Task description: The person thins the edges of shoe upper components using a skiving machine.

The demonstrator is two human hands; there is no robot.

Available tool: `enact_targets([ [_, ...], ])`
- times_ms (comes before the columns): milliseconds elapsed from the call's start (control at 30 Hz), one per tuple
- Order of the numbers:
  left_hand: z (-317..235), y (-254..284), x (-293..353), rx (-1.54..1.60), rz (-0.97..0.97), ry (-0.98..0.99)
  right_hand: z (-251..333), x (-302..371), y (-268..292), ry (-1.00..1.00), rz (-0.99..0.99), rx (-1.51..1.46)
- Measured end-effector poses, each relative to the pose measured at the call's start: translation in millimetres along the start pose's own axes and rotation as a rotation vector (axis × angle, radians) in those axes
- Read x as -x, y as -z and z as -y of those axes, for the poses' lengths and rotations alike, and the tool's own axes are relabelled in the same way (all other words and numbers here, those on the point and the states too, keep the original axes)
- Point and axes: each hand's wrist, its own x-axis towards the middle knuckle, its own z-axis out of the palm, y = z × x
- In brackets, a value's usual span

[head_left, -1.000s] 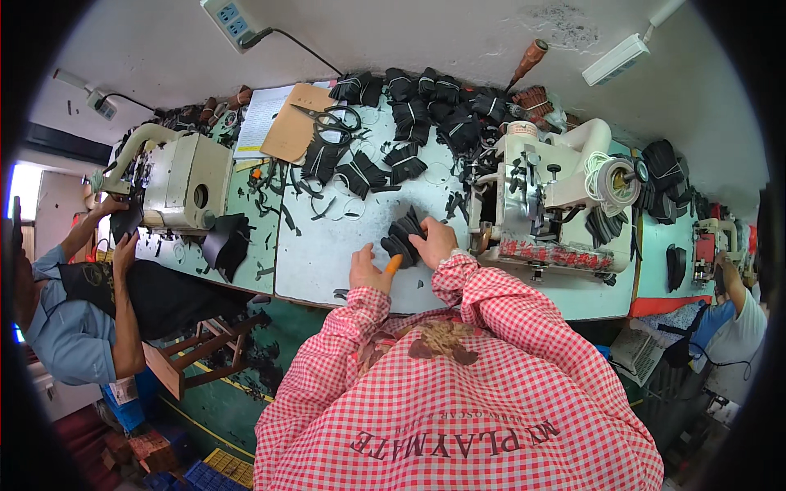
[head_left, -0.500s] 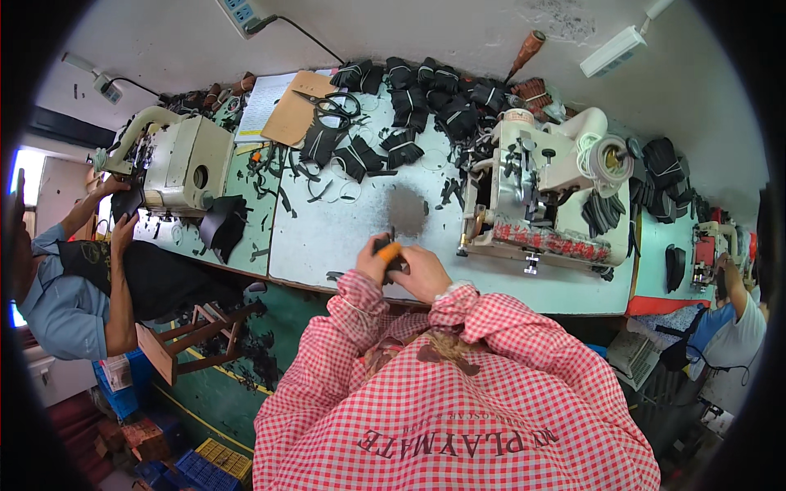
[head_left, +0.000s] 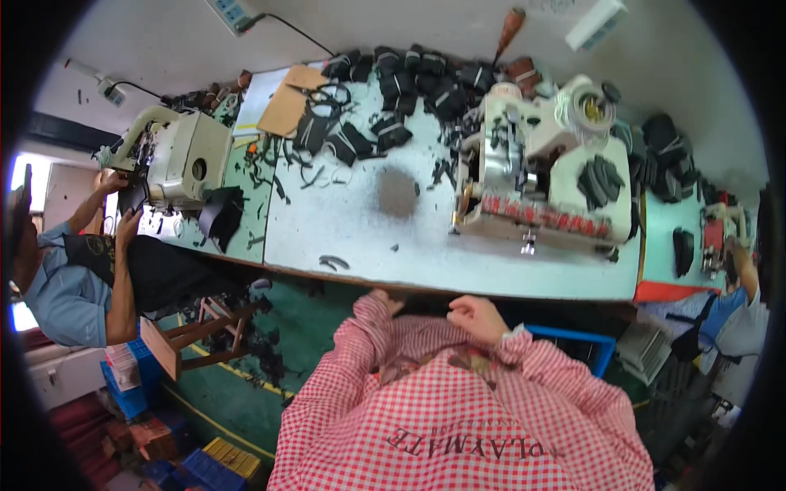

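Low beside the table edge [head_left: 508, 293]

Cannot tell whether the left hand [head_left: 390, 301] or loosely curled right hand [head_left: 477, 317] grips anything. Black strips [head_left: 336, 261] lie beyond the left hand, leftward. Best lift both hands clear of that edge, the obstacle; a blue crate [head_left: 607, 352] sits right of the right hand, a sewing machine [head_left: 566, 192] beyond

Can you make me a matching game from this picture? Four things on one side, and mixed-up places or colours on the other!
Things:
1. Right hand
2. Black bundles
3. Wooden stool
4. Big machine on the right

Places and colours:
A. Cream, with red marks along its front
B. Coming out of a red-and-white checked sleeve
C. On the green floor
D. Gathered at the back of the table

Right pairs: 1-B, 2-D, 3-C, 4-A
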Motion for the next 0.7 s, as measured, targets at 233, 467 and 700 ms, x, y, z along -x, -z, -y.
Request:
enact_targets([
  [233, -86.3, 67.9, 9.9, 0.547, 0.443, 0.455, 15.9, -7.0, 16.3, -0.068, -0.073, -0.153],
  [467, -113.5, 225.4, -118.8, -0.099, -0.537, -0.106, 58.6, -31.4, 17.0, 0.043, 0.004, -0.02],
  [700, -150.5, 276.8, -158.2, -0.662, -0.362, -0.021, 83.2, -53.3, 30.8, -0.018, -0.108, -0.012],
])
